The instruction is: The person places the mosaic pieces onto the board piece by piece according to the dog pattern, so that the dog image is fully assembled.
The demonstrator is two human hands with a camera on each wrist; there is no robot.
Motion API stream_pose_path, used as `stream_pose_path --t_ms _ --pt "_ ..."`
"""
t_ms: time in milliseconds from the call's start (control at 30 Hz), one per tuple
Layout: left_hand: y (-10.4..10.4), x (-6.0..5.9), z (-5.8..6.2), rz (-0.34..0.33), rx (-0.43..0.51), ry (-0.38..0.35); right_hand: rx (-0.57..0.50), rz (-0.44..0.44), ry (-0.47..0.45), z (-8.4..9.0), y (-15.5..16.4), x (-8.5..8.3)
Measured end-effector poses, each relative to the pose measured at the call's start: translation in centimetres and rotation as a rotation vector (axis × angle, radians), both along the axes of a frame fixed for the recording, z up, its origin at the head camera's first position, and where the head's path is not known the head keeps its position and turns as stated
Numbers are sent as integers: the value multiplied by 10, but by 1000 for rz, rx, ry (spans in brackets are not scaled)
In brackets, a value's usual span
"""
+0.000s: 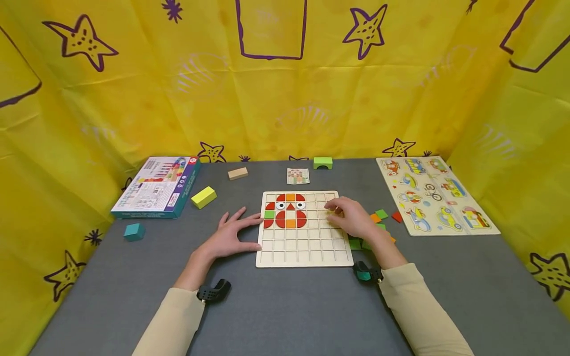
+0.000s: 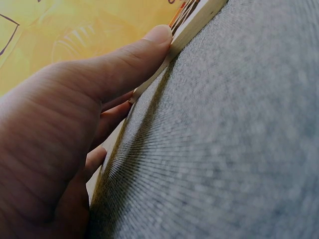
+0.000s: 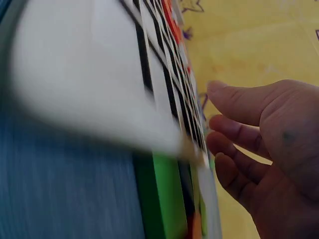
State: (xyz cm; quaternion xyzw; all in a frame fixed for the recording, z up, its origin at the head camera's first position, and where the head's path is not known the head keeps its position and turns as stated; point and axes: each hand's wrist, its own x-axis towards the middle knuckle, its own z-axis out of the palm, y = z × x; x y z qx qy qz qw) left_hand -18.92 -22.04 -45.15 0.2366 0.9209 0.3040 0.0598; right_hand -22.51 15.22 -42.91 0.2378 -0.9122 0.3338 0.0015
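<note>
A pale wooden grid board [image 1: 307,245] lies in the middle of the grey table. Red, orange, green and white tiles fill some of its upper left cells, among them two eye tiles [image 1: 300,205]. At the board's left edge, my left hand [image 1: 229,236] has its fingers spread, with the thumb [image 2: 142,52] against the wooden rim in the left wrist view. My right hand [image 1: 353,218] hovers at the board's right side, fingers loosely bent. In the right wrist view, nothing shows between its thumb [image 3: 239,102] and fingers. Loose green tiles [image 1: 355,244] lie partly hidden under that forearm.
Behind the board are a small pattern card [image 1: 298,176], a green arch block [image 1: 322,163] and a wooden block [image 1: 238,173]. To the left lie a yellow block [image 1: 204,197], a teal block [image 1: 134,232] and a game box [image 1: 151,190]. A picture puzzle board [image 1: 429,207] is at right.
</note>
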Motion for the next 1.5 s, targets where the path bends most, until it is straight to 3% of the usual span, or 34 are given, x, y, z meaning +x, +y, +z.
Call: stream_pose_path --t_ms 300,567,800,1000,1167,1500 --pt "0 0 0 5 -6 -2 39 -54 -5 -3 53 2" --pt "0 -1 -2 -2 -1 -3 51 -8 10 -3 71 5" --pt "1 -1 0 -2 -7 -13 107 18 -11 -2 69 7" --pt "1 -1 0 7 -9 -27 69 16 -36 -3 66 6" --pt "0 -1 -1 6 -11 -21 16 -1 3 -1 63 5" --pt "0 -1 -1 -3 -8 -15 -80 83 -3 4 9 10"
